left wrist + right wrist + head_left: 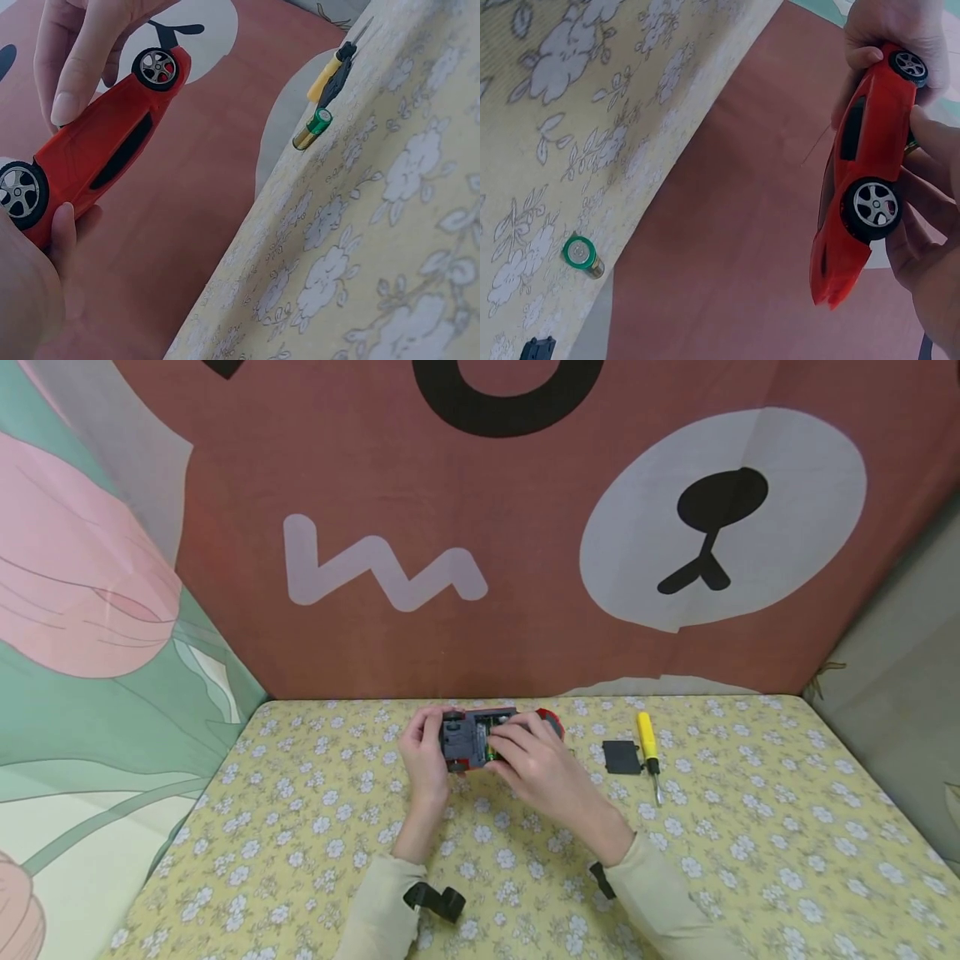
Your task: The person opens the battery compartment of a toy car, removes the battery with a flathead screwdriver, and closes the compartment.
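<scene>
Fingers of both hands are gripping the upturned red car (480,739) above the bench (750,860), left hand (423,752) clasping its rear, right hand (536,760) nearer the open battery bay, long axis running left-right, loose battery (312,129) lying right of the car.

Yellow screwdriver (648,752) beside black cover (622,757) on floral cloth (750,827) (bear backdrop (525,568) behind).

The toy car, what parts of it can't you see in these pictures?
- Head view: the right hand covers part of the toy car's open underside, so its inside is unclear.
- Left wrist view: the car's underside faces away; the left hand hides its rear.
- Right wrist view: fingers hide its far side.
</scene>
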Tool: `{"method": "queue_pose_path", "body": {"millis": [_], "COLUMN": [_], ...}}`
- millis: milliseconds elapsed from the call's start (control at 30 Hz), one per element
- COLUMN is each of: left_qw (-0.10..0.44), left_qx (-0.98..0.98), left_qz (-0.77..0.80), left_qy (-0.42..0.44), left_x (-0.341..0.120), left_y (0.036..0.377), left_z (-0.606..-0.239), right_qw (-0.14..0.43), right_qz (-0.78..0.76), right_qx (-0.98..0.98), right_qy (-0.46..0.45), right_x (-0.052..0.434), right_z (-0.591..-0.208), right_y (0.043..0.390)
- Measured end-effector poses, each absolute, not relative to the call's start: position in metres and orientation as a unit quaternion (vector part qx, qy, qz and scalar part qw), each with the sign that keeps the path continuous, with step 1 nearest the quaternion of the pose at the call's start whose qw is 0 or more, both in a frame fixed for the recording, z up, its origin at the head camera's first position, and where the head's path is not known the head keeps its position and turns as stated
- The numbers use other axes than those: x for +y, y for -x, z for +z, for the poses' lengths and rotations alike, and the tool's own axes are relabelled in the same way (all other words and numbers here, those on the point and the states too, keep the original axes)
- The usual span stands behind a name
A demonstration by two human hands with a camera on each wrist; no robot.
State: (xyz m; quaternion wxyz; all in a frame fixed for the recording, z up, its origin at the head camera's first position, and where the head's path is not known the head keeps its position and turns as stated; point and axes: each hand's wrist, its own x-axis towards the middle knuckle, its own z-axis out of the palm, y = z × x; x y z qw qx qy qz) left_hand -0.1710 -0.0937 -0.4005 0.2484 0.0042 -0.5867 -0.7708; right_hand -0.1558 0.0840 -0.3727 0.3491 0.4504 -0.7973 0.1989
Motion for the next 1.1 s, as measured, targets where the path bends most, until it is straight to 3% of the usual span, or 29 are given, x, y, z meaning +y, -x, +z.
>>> {"method": "queue_pose_path", "body": {"millis": [667,1100], "left_qw": [0.244,0.244], "left_qx": [-0.595,-0.594], "left_qz": [-0.765,-0.766], "left_qy": [0.001,-0.006], "left_x": [-0.093,-0.092], "left_y": [0.170,0.170], "left_z": [-0.400,-0.399], "right_qw": [0.360,0.321], "right_qz": [0.242,0.382], "right_qx": [-0.787,-0.790], "right_qy": [-0.439,-0.356], "right_x": [0.082,0.089], "right_z": [-0.370,-0.364], "right_y": [0.153,0.145]}}
